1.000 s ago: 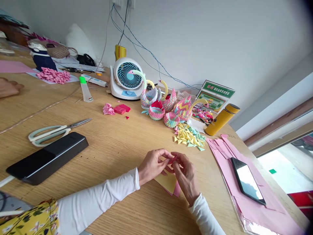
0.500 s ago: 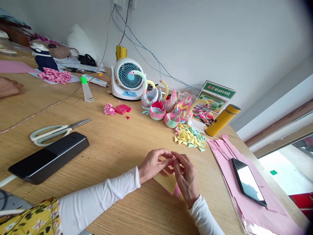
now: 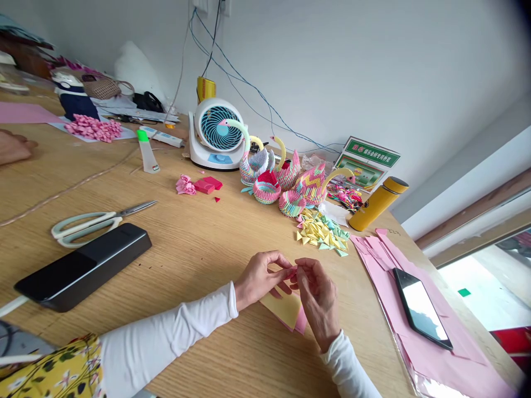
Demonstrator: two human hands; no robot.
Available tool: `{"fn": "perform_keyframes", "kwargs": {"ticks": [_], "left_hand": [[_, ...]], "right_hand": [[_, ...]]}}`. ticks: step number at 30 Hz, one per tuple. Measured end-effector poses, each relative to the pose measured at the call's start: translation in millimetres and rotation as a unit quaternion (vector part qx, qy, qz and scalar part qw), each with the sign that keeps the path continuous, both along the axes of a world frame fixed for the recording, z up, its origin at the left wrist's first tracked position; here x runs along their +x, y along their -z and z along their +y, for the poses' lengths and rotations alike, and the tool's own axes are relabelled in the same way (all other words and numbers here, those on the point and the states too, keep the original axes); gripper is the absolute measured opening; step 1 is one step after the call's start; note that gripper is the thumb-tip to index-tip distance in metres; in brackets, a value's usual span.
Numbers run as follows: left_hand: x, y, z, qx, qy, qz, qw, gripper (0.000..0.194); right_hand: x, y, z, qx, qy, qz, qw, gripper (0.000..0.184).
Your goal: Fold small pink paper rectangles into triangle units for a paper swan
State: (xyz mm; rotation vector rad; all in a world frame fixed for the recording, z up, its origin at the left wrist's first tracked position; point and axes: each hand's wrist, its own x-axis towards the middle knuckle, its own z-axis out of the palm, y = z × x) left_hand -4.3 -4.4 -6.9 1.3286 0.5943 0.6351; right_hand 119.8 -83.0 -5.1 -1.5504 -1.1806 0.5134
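Observation:
My left hand (image 3: 258,279) and my right hand (image 3: 318,298) meet over the wooden table (image 3: 199,249), fingertips pinched together on a small pink piece of paper (image 3: 292,270). Both hands are closed on it. Under them lies a small stack of yellow and pink paper slips (image 3: 286,309). Beyond my hands sits a pile of folded yellow and green paper triangles (image 3: 321,232), and behind that stand several paper swans (image 3: 282,177).
Scissors (image 3: 95,221) and a black flat case (image 3: 83,265) lie at the left. Pink sheets with a phone (image 3: 421,307) on them lie at the right, beside a yellow flask (image 3: 375,203). A small fan (image 3: 215,132) stands at the back. Another person's hand (image 3: 14,146) rests far left.
My right hand's fingers have shifted slightly on the pink piece, lifting a little. Otherwise the scene is the same.

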Motion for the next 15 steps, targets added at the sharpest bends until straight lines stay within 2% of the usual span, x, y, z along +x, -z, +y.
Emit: {"fn": "perform_keyframes", "kwargs": {"ticks": [8,15], "left_hand": [[1.2,1.0,0.5,0.006,-0.015,0.004,1.000,0.045],[-0.3,0.6,0.7,0.001,0.012,-0.013,1.000,0.044]], "right_hand": [[-2.2,-4.5,-1.0,0.000,-0.006,-0.001,1.000,0.022],[-3.8,-8.8,-1.7,-0.001,-0.011,0.001,1.000,0.018]]}}
